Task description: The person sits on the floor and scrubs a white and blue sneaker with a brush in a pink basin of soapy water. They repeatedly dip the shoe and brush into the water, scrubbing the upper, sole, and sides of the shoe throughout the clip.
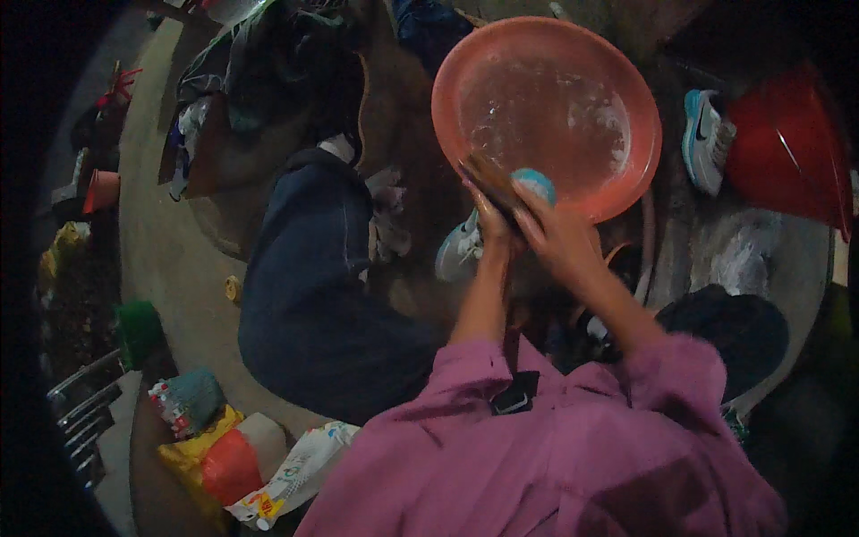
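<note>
Both bare hands meet over the near rim of an orange plastic basin, whose inside looks wet with whitish suds. My left hand is closed around a brown, brush-like object, blurred by motion. The fingers of my right hand press on its other side. Just beyond them shows a rounded turquoise-and-white thing, partly hidden. A white and light-blue sneaker sits below my left hand. Whether the turquoise piece belongs to this shoe I cannot tell.
Another sneaker stands against a red bucket at right. Dark trousers cover a bent leg at left. Dark cloth hangs at upper left. Packets and bags lie at lower left, near a green object.
</note>
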### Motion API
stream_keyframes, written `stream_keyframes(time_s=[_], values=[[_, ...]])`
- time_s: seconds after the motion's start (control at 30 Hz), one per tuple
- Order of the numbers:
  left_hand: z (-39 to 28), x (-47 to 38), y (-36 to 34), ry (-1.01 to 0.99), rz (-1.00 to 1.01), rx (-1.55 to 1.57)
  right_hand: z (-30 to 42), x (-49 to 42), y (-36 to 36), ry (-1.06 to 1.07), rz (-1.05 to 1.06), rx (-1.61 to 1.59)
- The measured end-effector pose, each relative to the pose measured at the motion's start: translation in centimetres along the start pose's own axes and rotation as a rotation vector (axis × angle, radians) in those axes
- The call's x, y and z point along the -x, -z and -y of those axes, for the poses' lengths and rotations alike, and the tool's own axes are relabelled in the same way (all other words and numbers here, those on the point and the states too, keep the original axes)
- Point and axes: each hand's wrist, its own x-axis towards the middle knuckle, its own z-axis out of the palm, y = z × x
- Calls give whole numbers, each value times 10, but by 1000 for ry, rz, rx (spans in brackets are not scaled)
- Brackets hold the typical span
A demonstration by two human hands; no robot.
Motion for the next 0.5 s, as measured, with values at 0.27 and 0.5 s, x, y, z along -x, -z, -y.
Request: stream_keyframes(time_s=[0.27, 0.5], values=[[-1, -1, -5, 166, -64, -71, -28, 23, 15, -88, 58, -382], [9, 23, 1, 153, -264, -477, -116, -46, -24, -373, -129, -282]])
